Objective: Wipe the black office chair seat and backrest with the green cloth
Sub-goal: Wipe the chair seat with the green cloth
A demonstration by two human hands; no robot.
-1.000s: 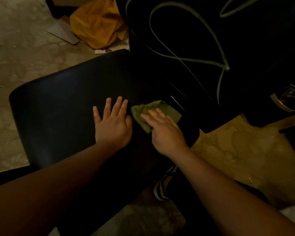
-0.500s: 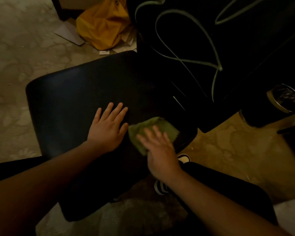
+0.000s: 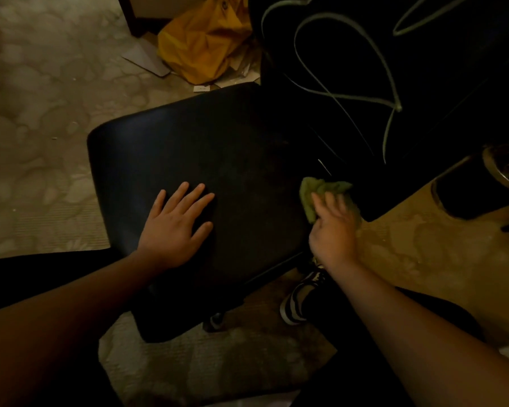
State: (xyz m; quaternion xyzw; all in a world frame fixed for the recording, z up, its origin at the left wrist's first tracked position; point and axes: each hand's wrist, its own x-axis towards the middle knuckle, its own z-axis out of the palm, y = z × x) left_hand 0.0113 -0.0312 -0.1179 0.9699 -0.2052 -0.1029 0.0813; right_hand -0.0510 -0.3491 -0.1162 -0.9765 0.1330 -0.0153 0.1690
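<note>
The black office chair seat [image 3: 188, 148] fills the middle of the view, seen from above in dim light. My left hand [image 3: 177, 227] lies flat on the near part of the seat, fingers spread. My right hand [image 3: 334, 230] presses the crumpled green cloth [image 3: 316, 190] against the seat's right edge, fingers over the cloth. The backrest cannot be made out in the dark area on the right.
A yellow bag [image 3: 206, 42] and scraps of card [image 3: 146, 58] lie on the carpet beyond the seat. Pale cables [image 3: 350, 96] loop over dark furniture at the upper right. A dark bin with a metal rim [image 3: 488, 183] stands right. My striped shoe [image 3: 299, 301] is below the seat.
My right hand has slid the green cloth from the seat's middle, beside my left hand, out to the right edge. The left hand stayed flat on the seat.
</note>
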